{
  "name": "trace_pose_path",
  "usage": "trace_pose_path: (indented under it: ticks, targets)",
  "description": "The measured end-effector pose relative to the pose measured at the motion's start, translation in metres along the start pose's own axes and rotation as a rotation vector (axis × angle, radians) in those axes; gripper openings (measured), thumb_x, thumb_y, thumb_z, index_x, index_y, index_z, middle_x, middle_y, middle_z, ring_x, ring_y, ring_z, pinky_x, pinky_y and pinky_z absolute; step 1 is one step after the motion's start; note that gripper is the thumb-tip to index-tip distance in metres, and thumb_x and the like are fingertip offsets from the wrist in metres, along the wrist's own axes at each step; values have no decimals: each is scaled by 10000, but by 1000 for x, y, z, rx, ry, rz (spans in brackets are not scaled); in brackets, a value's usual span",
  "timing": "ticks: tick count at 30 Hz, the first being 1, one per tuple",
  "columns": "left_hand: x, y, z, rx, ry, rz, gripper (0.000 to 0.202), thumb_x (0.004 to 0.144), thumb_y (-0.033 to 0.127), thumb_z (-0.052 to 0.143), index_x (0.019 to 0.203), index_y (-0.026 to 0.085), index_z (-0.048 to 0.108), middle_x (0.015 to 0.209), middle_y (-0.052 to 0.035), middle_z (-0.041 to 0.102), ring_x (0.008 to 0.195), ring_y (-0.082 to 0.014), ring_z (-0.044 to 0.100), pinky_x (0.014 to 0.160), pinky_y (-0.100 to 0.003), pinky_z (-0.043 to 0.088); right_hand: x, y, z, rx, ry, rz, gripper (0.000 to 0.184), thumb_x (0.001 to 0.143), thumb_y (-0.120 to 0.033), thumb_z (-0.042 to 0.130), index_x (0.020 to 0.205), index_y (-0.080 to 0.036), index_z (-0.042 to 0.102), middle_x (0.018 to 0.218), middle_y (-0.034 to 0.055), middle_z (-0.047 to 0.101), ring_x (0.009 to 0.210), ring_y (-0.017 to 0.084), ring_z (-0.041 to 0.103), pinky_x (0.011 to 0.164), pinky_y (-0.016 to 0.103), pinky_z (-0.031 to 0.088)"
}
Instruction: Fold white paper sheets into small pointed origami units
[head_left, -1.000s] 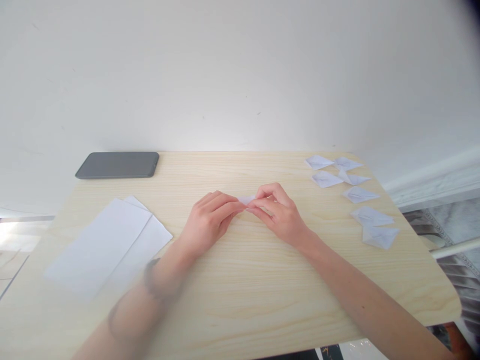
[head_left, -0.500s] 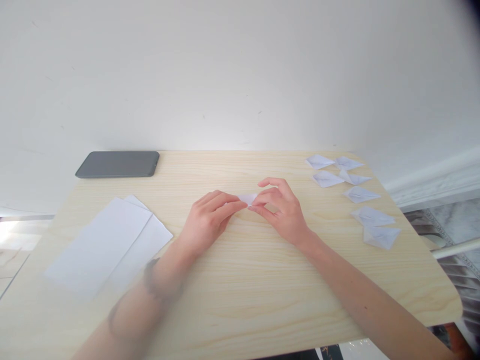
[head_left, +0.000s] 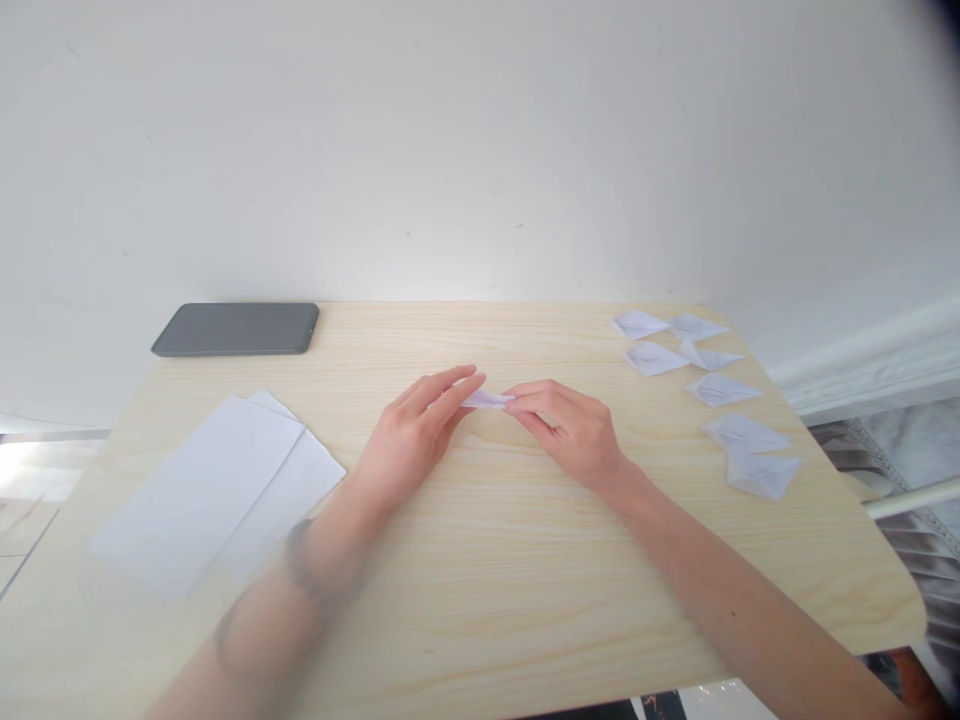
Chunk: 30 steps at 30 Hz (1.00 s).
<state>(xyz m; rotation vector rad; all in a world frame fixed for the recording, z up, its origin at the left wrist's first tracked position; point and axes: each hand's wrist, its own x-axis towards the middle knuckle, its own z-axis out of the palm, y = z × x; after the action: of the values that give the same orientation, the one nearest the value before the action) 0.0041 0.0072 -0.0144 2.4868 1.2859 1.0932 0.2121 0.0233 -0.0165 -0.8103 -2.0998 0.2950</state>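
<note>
A small folded piece of white paper (head_left: 486, 399) lies near the middle of the light wooden table (head_left: 480, 570). My left hand (head_left: 416, 437) has its fingers stretched flat, with the fingertips on the paper's left end. My right hand (head_left: 574, 432) pinches the paper's right end between thumb and fingers. Most of the paper is hidden under both hands.
Two overlapping white sheets (head_left: 217, 490) lie at the left. A dark phone (head_left: 236, 329) rests at the table's far left edge, by the white wall. Several small folded paper pieces (head_left: 705, 385) lie in a loose line along the right side.
My left fingers have straightened out flat over the paper. My right hand has lowered and flattened its fingers along the paper's right end.
</note>
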Motion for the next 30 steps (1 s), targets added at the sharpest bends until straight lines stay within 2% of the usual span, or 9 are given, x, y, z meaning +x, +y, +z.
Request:
trace_pose_path:
  ticks: [5, 7, 9, 14, 17, 19, 22, 25, 30]
  targets:
    - [2, 1, -1, 115, 46, 25, 265, 840, 180, 568, 1105, 186, 573, 824, -36, 674, 845, -193, 553, 759, -341, 470, 0, -5, 1, -25, 96, 102, 144, 826, -178, 582, 962, -226, 593, 848, 0, 712, 775, 130, 677, 720, 251, 545]
    - [2, 2, -2, 131, 85, 20, 178, 834, 194, 577, 1010, 182, 604, 768, -36, 655, 843, -199, 540, 749, -339, 453, 0, -6, 1, -27, 122, 156, 167, 815, -210, 602, 981, -226, 599, 843, -3, 715, 751, 134, 681, 697, 251, 551]
    - [2, 4, -3, 66, 59, -2, 99, 844, 204, 559, 927, 178, 606, 776, -34, 645, 803, -179, 549, 758, -332, 439, 0, -7, 0, -12, 107, 161, 128, 819, -201, 595, 940, -229, 628, 846, -3, 717, 755, 133, 679, 691, 246, 549]
    - [2, 15, -7, -274, -103, -286, 190, 849, 288, 539, 994, 177, 594, 889, -34, 667, 751, -149, 598, 696, -264, 465, -2, -4, -3, 44, 37, 68, 181, 846, -151, 543, 967, -243, 642, 923, 1, 714, 835, 131, 670, 742, 251, 543]
    - [5, 19, -9, -469, -150, -428, 218, 844, 338, 544, 967, 187, 642, 945, -29, 686, 822, -156, 622, 728, -240, 470, -2, -2, -4, 20, -24, -43, 200, 846, -151, 546, 994, -248, 637, 899, -1, 713, 783, 114, 665, 671, 215, 530]
    - [6, 20, -10, -554, -166, -514, 214, 833, 355, 560, 897, 185, 672, 905, -20, 697, 811, -151, 622, 722, -225, 465, -1, -2, -4, -2, -35, -103, 203, 841, -144, 552, 994, -247, 637, 878, 2, 705, 742, 100, 651, 616, 194, 509]
    - [7, 16, -13, -659, -227, -656, 249, 810, 393, 579, 861, 171, 677, 782, -12, 685, 626, -116, 576, 540, -198, 424, -1, -3, -4, -2, -43, -156, 232, 836, -117, 551, 1015, -243, 628, 872, 9, 685, 731, 89, 629, 593, 184, 487]
    - [7, 11, -15, -789, -324, -737, 276, 793, 417, 593, 866, 164, 675, 656, 4, 631, 495, -83, 476, 419, -182, 326, 0, -4, -4, 31, -72, -170, 248, 845, -109, 532, 1042, -235, 616, 885, 17, 670, 754, 93, 623, 615, 193, 492]
    - [8, 8, -17, -844, -365, -762, 281, 791, 423, 593, 855, 163, 676, 621, 9, 588, 503, -77, 443, 428, -175, 318, -1, -6, -3, 45, -102, -163, 250, 858, -110, 506, 1053, -231, 605, 902, 29, 661, 779, 110, 626, 637, 220, 505]
